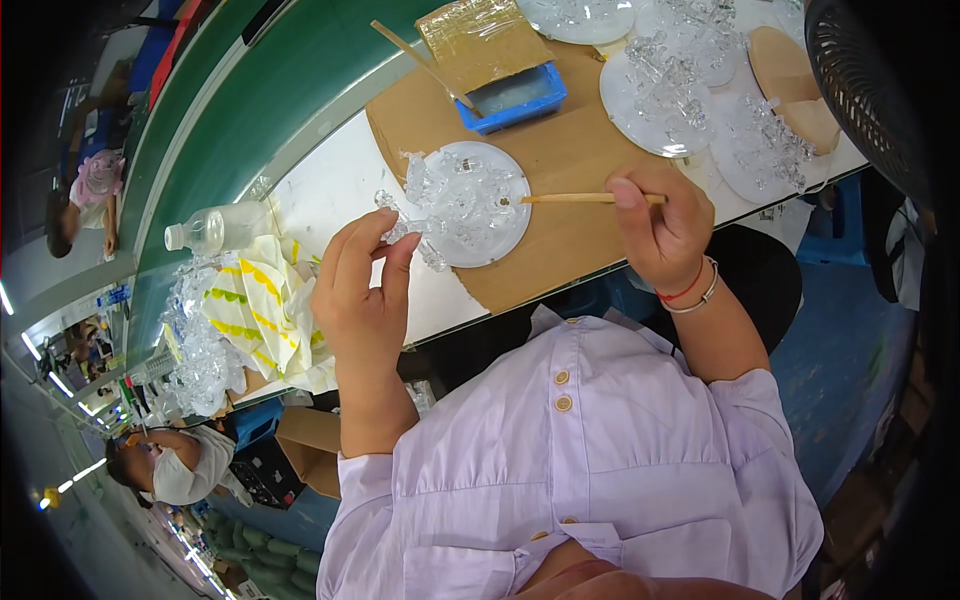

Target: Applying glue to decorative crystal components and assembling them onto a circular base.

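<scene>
My left hand (pixel 362 285) pinches a small clear crystal-like plastic piece (pixel 398 228) between thumb and fingers, right at the edge of a round clear disc (pixel 505 225) that carries a cluster of similar clear pieces. My right hand (pixel 665 230) is closed around a thin wooden stick (pixel 565 198) whose tip points at the disc's cluster. The disc lies on a brown cardboard sheet (pixel 565 150) on the white table (pixel 330 190).
A blue tray (pixel 520 98) with a cardboard piece and another stick lies behind. More clear discs (pixel 660 95) with crystal clusters sit at the right, near a fan (pixel 870 90). A plastic bottle (pixel 215 228), a patterned bag (pixel 265 310) and loose clear parts lie left. Other people work nearby.
</scene>
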Demonstrator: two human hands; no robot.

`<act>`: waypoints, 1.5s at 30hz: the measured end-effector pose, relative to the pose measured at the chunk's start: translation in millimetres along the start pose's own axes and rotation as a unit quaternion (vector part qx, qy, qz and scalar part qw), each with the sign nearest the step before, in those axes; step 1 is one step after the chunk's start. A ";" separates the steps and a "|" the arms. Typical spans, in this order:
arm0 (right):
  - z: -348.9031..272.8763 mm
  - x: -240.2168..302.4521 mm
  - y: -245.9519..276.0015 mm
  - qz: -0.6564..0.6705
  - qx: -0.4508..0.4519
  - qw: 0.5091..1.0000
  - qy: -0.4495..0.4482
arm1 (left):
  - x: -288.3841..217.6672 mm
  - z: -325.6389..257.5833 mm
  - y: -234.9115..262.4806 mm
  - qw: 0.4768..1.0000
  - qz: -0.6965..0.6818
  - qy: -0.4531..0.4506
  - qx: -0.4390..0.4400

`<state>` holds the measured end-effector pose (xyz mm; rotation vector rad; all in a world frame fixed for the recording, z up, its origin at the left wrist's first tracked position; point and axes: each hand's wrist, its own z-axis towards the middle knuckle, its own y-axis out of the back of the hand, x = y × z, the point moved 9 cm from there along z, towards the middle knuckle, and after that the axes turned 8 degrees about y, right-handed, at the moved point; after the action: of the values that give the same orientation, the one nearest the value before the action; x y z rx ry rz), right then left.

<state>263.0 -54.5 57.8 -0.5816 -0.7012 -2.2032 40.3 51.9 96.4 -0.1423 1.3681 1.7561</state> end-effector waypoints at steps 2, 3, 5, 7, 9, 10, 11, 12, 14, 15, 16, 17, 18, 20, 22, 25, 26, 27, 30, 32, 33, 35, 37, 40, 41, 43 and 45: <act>-2.1 -9.0 -2.5 -0.030 0.005 0.999 -0.040 | 0.9 -0.5 0.3 1.000 -0.002 -0.002 0.000; -0.6 -10.4 -3.2 -0.031 0.005 0.999 -0.040 | 1.2 -0.8 0.3 1.000 -0.004 -0.004 0.000; 4.3 -11.1 -3.7 -0.017 -0.002 1.000 -0.024 | -0.9 -0.4 -1.1 1.000 -0.003 -0.008 0.005; 9.2 -12.3 -4.1 -0.027 -0.005 1.000 -0.012 | -6.3 0.9 -1.1 1.000 0.001 -0.014 0.007; 12.4 -11.9 -3.5 -0.039 -0.006 0.999 0.000 | -9.8 0.6 -2.2 1.000 0.012 -0.011 0.006; 13.8 -12.4 -3.7 -0.046 -0.002 0.999 -0.002 | -9.9 -0.1 -2.9 1.000 0.011 -0.012 0.006; 15.0 -12.8 -3.9 -0.053 0.003 0.999 -0.003 | -9.1 -0.9 -2.7 1.000 0.007 -0.011 0.001; 14.2 -11.8 -2.2 -0.053 0.003 0.999 -0.004 | -8.6 -2.3 -2.3 1.000 0.003 -0.009 -0.004; 10.9 -9.3 -0.6 -0.028 0.019 0.999 -0.006 | -10.5 -3.5 -2.1 1.000 0.007 -0.008 -0.003; 9.8 -9.5 1.0 -0.029 0.019 0.999 -0.007 | -11.5 -3.1 -3.1 1.000 0.010 -0.009 -0.002; 9.1 -7.8 2.7 -0.027 0.016 1.000 0.002 | -12.0 -2.7 -4.2 1.000 0.010 -0.008 0.000; 8.8 -6.2 3.9 -0.025 0.012 1.000 0.012 | -13.2 -2.4 -5.0 1.000 0.007 -0.012 -0.001; 9.3 -6.1 4.4 -0.025 0.012 1.000 0.012 | -15.0 -2.7 -5.1 1.000 0.004 -0.017 -0.002; 10.5 -10.5 3.4 -0.031 0.017 0.999 -0.009 | -14.8 -4.2 -5.4 1.000 0.003 -0.016 0.001; 11.9 -9.3 1.5 -0.032 0.025 0.999 0.012 | -14.5 -4.4 -6.0 1.000 0.003 -0.015 0.003; 11.7 0.0 1.3 -0.028 0.037 0.997 0.055 | -15.0 -5.0 -5.6 1.000 0.000 -0.014 0.000; 10.7 5.6 1.7 -0.025 0.042 0.996 0.077 | -15.0 -5.2 -5.3 1.000 -0.001 -0.013 0.001; 8.4 7.6 2.6 -0.025 0.042 0.996 0.076 | -14.9 -5.2 -5.3 1.000 -0.002 -0.012 0.000; 1.4 11.5 0.6 -0.024 0.059 0.996 0.061 | -14.1 -6.0 -4.9 1.000 -0.003 -0.014 0.000; 0.1 15.0 -0.5 -0.009 0.058 0.996 0.064 | -14.6 -6.7 -5.2 1.000 -0.003 -0.015 -0.001; -0.7 15.5 -1.4 -0.009 0.058 0.996 0.063 | -15.2 -6.9 -5.0 1.000 -0.003 -0.016 -0.004; -2.8 18.6 -3.1 0.020 0.052 0.996 0.074 | -16.4 -8.4 -6.0 1.000 -0.003 -0.021 -0.002; -3.2 21.4 -6.4 0.036 0.051 0.995 0.077 | -17.9 -10.4 -5.4 1.000 -0.001 -0.025 -0.003; -3.6 24.7 -9.3 0.049 0.043 0.994 0.088 | -19.4 -13.1 -5.2 1.000 0.002 -0.024 -0.002; -3.7 26.1 -8.4 0.049 0.036 0.993 0.096 | -20.8 -14.0 -4.9 1.000 0.003 -0.030 -0.003; -5.4 22.8 -4.0 0.023 0.048 0.995 0.079 | -21.5 -15.9 -3.9 0.999 0.003 -0.035 -0.004; -3.4 20.3 -2.2 -0.003 0.059 0.996 0.062 | -22.5 -16.4 -4.8 0.999 0.010 -0.037 0.003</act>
<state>248.0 -65.8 66.6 -0.3790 -0.7619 -2.1653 50.6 25.7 99.3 -0.0596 1.3248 1.7574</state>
